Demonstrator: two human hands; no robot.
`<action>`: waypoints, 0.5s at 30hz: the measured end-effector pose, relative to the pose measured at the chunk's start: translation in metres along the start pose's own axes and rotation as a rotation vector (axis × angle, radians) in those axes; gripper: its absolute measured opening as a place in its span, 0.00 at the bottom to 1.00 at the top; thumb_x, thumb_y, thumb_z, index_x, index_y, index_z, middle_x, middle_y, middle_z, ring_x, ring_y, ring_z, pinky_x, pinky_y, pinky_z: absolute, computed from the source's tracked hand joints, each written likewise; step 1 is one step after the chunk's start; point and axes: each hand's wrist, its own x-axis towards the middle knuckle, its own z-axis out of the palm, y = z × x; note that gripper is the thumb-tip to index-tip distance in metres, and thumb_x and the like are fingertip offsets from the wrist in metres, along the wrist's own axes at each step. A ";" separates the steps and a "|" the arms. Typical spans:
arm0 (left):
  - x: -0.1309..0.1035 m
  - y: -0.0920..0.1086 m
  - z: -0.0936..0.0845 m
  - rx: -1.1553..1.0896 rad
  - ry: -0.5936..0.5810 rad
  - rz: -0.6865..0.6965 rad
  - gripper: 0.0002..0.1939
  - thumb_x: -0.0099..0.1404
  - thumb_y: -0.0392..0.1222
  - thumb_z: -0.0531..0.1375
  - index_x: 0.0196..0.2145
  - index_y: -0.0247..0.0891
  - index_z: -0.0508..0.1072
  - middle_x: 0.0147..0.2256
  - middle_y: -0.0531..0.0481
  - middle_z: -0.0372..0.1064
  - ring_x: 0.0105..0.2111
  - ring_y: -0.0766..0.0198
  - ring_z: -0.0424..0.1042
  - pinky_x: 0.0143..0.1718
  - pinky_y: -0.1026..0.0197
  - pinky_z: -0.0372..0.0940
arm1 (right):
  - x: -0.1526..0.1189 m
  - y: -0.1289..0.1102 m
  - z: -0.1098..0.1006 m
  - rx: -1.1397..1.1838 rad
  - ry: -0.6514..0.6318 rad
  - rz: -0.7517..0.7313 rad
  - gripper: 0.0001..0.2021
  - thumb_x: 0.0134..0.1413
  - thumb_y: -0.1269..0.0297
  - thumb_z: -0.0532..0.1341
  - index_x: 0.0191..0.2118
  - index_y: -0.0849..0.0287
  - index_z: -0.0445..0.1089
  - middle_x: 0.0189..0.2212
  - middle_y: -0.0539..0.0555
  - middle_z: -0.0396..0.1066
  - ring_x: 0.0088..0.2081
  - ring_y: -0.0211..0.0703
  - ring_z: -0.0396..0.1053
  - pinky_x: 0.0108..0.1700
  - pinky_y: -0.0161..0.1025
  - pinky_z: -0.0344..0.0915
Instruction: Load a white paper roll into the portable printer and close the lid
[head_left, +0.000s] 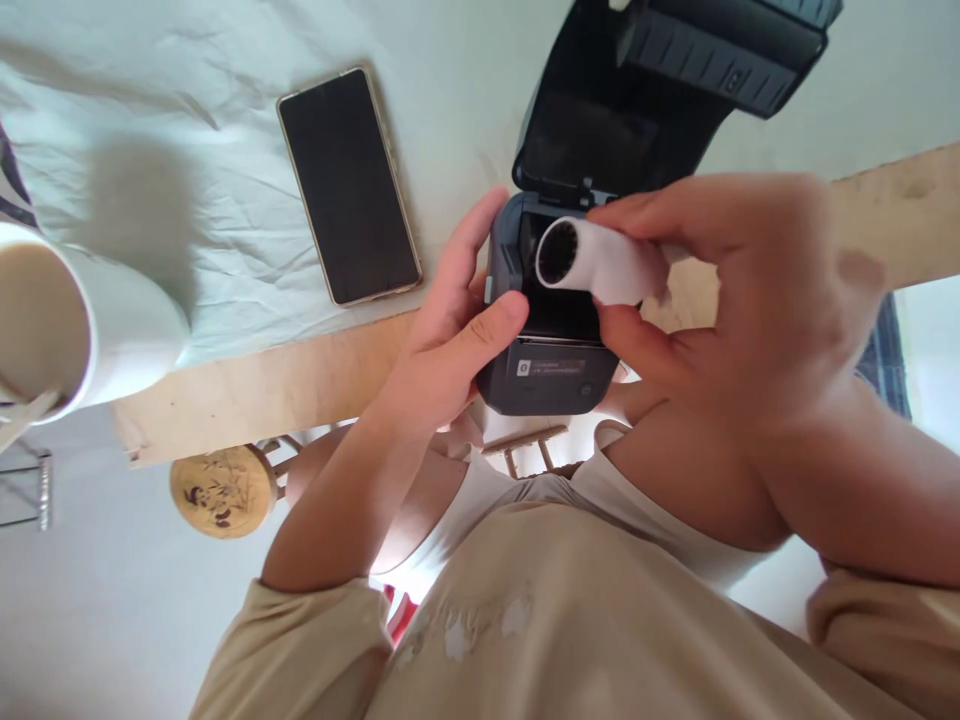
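Left hand curved in a clasp, right hand pinching, blurred

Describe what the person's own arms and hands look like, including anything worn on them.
The left hand and right hand are ungloved, with no jewellery visible; the right looks blurred. The left sleeve and right sleeve are loose, plain beige and short.

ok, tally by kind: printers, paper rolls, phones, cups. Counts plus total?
Printer, lid open, held in the left hand: 1
Paper roll, white, held in the right hand: 1
Phone, screen dark, lying on the table: 1
Cup, white, at the left edge of the picture: 1
Total: 4
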 end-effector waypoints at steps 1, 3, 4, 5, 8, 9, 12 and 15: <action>0.000 -0.001 0.000 0.000 -0.005 0.005 0.31 0.61 0.41 0.56 0.61 0.48 0.53 0.49 0.53 0.67 0.48 0.60 0.73 0.36 0.66 0.70 | 0.000 0.000 0.002 -0.036 0.047 -0.068 0.16 0.48 0.72 0.58 0.45 0.59 0.66 0.42 0.50 0.71 0.37 0.33 0.70 0.43 0.33 0.68; 0.001 -0.002 -0.001 -0.008 -0.011 0.016 0.31 0.61 0.41 0.56 0.61 0.47 0.53 0.50 0.53 0.67 0.48 0.60 0.73 0.34 0.68 0.70 | -0.001 0.002 0.004 -0.053 0.113 -0.165 0.15 0.47 0.75 0.58 0.43 0.60 0.64 0.42 0.50 0.72 0.38 0.32 0.71 0.43 0.33 0.68; 0.001 -0.003 -0.002 -0.013 -0.013 0.022 0.31 0.61 0.41 0.56 0.61 0.46 0.53 0.50 0.52 0.67 0.48 0.60 0.73 0.33 0.69 0.69 | -0.002 0.003 0.005 -0.027 0.112 -0.172 0.14 0.46 0.76 0.58 0.42 0.59 0.64 0.42 0.49 0.72 0.39 0.32 0.71 0.44 0.34 0.68; 0.001 -0.003 -0.003 -0.017 -0.015 0.026 0.31 0.61 0.41 0.56 0.61 0.46 0.53 0.50 0.52 0.68 0.47 0.61 0.73 0.32 0.70 0.69 | -0.003 0.004 0.006 0.003 0.106 -0.166 0.12 0.46 0.76 0.59 0.40 0.59 0.64 0.42 0.48 0.72 0.40 0.33 0.71 0.44 0.34 0.68; 0.002 -0.005 -0.004 -0.050 -0.059 0.067 0.29 0.62 0.41 0.57 0.60 0.45 0.54 0.49 0.51 0.69 0.46 0.62 0.73 0.32 0.70 0.69 | -0.003 0.007 0.006 0.068 0.109 -0.171 0.08 0.46 0.75 0.59 0.35 0.59 0.65 0.40 0.46 0.72 0.41 0.34 0.71 0.43 0.35 0.68; 0.002 -0.005 -0.004 -0.068 -0.072 0.083 0.28 0.62 0.41 0.58 0.59 0.44 0.56 0.49 0.51 0.69 0.47 0.62 0.73 0.32 0.71 0.69 | -0.003 0.008 0.005 0.068 0.129 -0.176 0.08 0.46 0.74 0.60 0.34 0.58 0.65 0.39 0.46 0.71 0.40 0.34 0.71 0.41 0.36 0.67; 0.001 -0.006 -0.002 -0.104 -0.068 0.104 0.24 0.62 0.39 0.58 0.56 0.43 0.60 0.52 0.53 0.67 0.51 0.63 0.70 0.37 0.70 0.69 | -0.004 0.007 0.002 0.032 0.231 -0.260 0.08 0.44 0.71 0.62 0.34 0.55 0.66 0.33 0.48 0.69 0.34 0.36 0.66 0.35 0.37 0.61; 0.002 -0.007 -0.004 -0.101 -0.071 0.123 0.24 0.62 0.44 0.59 0.55 0.44 0.60 0.52 0.53 0.67 0.53 0.63 0.68 0.40 0.69 0.69 | -0.007 0.002 0.000 0.055 0.274 -0.362 0.06 0.45 0.67 0.63 0.33 0.54 0.66 0.26 0.47 0.66 0.31 0.34 0.63 0.34 0.37 0.58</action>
